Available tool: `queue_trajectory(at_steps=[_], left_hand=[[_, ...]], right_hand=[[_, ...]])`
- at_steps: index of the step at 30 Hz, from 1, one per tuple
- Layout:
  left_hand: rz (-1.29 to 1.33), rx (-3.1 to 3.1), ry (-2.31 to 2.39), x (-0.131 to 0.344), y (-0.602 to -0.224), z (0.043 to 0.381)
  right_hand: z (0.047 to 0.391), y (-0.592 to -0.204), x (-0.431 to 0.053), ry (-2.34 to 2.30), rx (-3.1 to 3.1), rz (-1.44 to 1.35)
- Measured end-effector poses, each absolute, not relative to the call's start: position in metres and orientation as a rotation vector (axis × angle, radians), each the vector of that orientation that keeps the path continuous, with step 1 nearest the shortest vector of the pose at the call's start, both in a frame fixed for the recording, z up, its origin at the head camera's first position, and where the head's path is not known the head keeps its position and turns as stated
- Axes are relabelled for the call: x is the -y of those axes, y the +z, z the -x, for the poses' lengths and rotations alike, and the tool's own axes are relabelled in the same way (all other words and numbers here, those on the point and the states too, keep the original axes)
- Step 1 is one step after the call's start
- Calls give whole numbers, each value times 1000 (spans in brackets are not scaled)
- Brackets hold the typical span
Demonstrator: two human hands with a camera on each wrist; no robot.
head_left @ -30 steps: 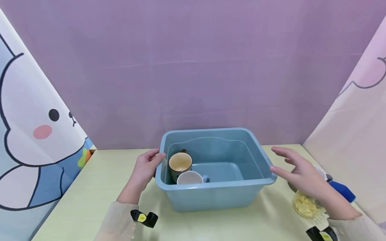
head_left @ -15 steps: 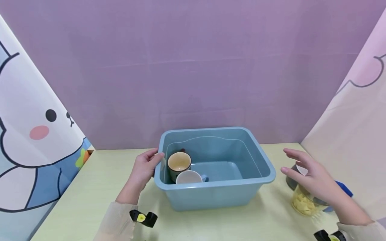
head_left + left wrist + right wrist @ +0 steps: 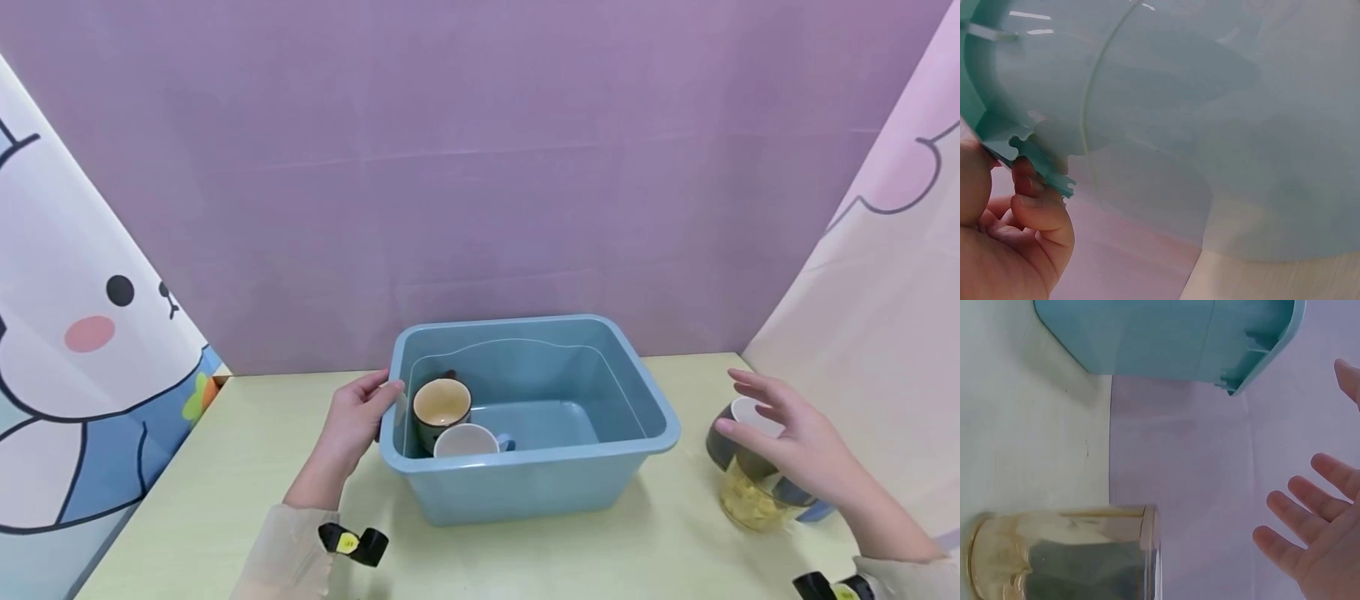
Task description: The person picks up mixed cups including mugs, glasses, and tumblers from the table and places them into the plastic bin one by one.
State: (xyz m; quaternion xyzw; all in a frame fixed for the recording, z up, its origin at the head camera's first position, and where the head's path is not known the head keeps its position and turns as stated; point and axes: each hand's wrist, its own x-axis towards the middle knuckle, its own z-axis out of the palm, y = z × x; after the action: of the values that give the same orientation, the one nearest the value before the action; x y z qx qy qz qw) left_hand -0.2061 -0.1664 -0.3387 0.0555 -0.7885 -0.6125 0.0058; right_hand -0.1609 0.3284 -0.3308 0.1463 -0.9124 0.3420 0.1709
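Observation:
A blue plastic basin [image 3: 525, 479] stands on the table. My left hand [image 3: 356, 425] grips its left rim, thumb on top and fingers curled under the lip in the left wrist view. Inside the basin, at its left, sit a mug with a cream interior [image 3: 442, 402] and a white-lined cup with a blue handle [image 3: 465, 440]. Well right of the basin, my right hand [image 3: 813, 446] hovers with fingers spread, holding nothing. Near and partly beneath it are a grey cup with a white inside [image 3: 720, 440] and an amber see-through glass [image 3: 750, 507].
Something blue [image 3: 816, 512], mostly hidden by my right arm, stands beside the amber glass. A purple cloth [image 3: 480, 183] hangs behind the pale table [image 3: 202, 492]. Printed curtains [image 3: 82, 275] flank both sides.
My right hand has left the basin's right rim and moved right, over the cup and glass. My left hand keeps its grip on the rim. The whole view has shifted slightly.

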Motion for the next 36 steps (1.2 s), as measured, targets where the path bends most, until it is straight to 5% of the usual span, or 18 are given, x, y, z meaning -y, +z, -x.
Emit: queue_trajectory(at_steps=[36], left_hand=[[-167, 2445, -1934, 166, -341, 206]], right_hand=[[181, -339, -359, 913, 2704, -231]])
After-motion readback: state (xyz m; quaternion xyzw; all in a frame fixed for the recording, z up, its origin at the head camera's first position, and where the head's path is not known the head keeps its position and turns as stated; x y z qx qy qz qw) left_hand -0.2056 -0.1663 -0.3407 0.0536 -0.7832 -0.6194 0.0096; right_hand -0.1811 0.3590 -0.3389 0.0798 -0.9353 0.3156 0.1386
